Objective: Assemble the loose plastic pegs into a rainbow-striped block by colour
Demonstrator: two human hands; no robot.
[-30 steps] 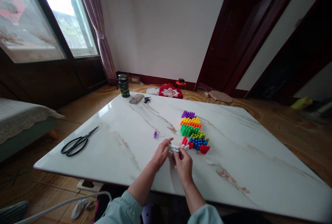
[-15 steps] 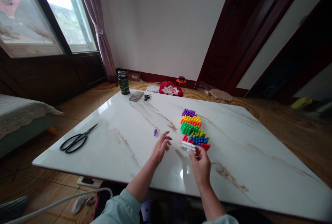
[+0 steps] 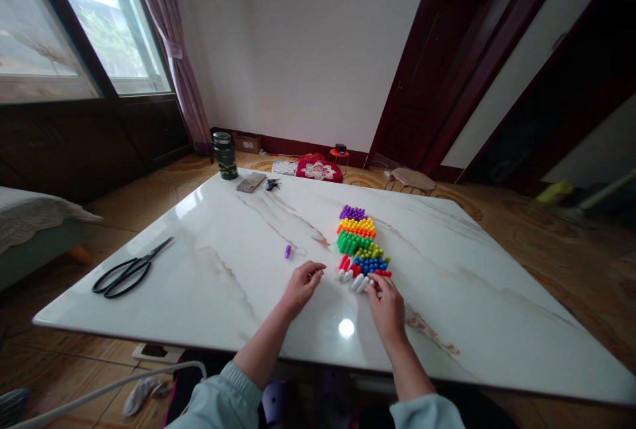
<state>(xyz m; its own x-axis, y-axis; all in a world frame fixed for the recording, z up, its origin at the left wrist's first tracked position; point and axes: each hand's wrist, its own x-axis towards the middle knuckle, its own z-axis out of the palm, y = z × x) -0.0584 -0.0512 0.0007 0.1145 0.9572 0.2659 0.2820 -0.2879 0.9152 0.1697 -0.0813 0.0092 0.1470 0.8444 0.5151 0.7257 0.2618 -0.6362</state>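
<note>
Small rounded plastic pegs lie in colour groups on the marble-patterned table (image 3: 209, 283). White pegs (image 3: 358, 283) are at the near end, beside red pegs (image 3: 344, 262) and blue pegs (image 3: 370, 266). My right hand (image 3: 387, 303) has thumb and fingertips closed at the right end of the white row, on a white peg partly hidden by the fingers. Left of the groups, my left hand (image 3: 301, 288) hovers with fingers bent and apart, holding nothing. A lone purple peg (image 3: 288, 251) lies beyond it.
Farther groups are green (image 3: 352, 242), yellow (image 3: 358, 224) and purple pegs (image 3: 352, 212). Black-handled scissors (image 3: 130, 271) lie at left. A camouflage flask (image 3: 225, 156), a phone (image 3: 251, 182) and keys (image 3: 272, 184) are at the far left corner.
The white pegs, bunched in my right hand before, now lie spread in front of the red and blue ones. My left hand has lowered slightly. The whole view has shifted a little.
</note>
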